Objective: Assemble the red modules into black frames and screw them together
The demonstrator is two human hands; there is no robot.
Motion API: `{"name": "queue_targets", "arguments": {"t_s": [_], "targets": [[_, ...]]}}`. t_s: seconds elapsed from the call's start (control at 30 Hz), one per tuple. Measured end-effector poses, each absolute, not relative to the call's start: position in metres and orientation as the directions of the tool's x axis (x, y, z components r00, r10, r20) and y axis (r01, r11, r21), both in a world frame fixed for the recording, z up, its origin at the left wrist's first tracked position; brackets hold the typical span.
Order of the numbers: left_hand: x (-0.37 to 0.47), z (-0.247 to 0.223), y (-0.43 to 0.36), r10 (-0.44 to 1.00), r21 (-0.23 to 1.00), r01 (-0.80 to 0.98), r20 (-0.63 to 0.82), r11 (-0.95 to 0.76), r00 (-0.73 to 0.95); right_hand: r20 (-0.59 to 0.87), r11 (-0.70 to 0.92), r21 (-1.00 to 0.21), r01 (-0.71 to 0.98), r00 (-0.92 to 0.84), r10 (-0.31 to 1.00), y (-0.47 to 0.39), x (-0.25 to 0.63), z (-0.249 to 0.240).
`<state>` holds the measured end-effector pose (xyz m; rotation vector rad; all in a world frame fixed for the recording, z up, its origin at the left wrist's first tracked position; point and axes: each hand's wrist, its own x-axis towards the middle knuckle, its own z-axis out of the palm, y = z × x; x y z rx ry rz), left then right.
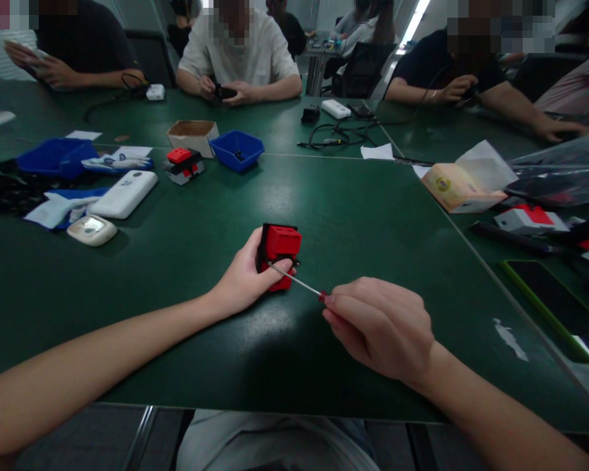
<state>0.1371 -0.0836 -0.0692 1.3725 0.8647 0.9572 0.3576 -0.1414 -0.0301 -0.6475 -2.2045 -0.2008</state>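
Note:
My left hand [243, 275] is closed around a small red and black plastic device [283, 242], its thumb lying across the front. In my right hand [385, 327] is a screwdriver [297, 281] with a thin metal shaft and a red collar; my fingers hide most of its handle. The shaft slants up to the left, and its tip meets the black part of the device near my left thumb. Whether a screw sits under the tip is too small to tell. Both hands are above the green table [216, 366], near its front edge.
A grey and red device [184, 165], a cardboard box [191, 137] and a blue bin [238, 150] stand ahead. To the left lie a white power bank [125, 194] and gloves [61, 208]. At right is a green-edged phone [554, 307]. Several people sit around the table.

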Motion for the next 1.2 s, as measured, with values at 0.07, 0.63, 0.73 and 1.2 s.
{"name": "queue_targets", "arguments": {"t_s": [0.07, 0.63, 0.73, 1.2], "targets": [[0.137, -0.069, -0.084, 0.92, 0.998, -0.04, 0.052, -0.039, 0.389, 0.74, 0.85, -0.067, 0.523, -0.545, 0.394, -0.142, 0.357, -0.03], [0.135, -0.07, -0.084, 0.898, 0.985, 0.035, 0.139, -0.169, 0.417, 0.704, 0.842, -0.055, 0.536, -0.577, 0.413, -0.149, 0.362, -0.025], [0.135, -0.071, -0.084, 0.896, 0.984, 0.035, 0.143, -0.174, 0.42, 0.7, 0.842, -0.067, 0.536, -0.576, 0.422, -0.15, 0.362, -0.025], [0.134, -0.073, -0.083, 0.896, 0.986, 0.024, 0.142, -0.167, 0.422, 0.7, 0.861, 0.157, 0.484, -0.67, 0.249, -0.152, 0.353, -0.021]]}}
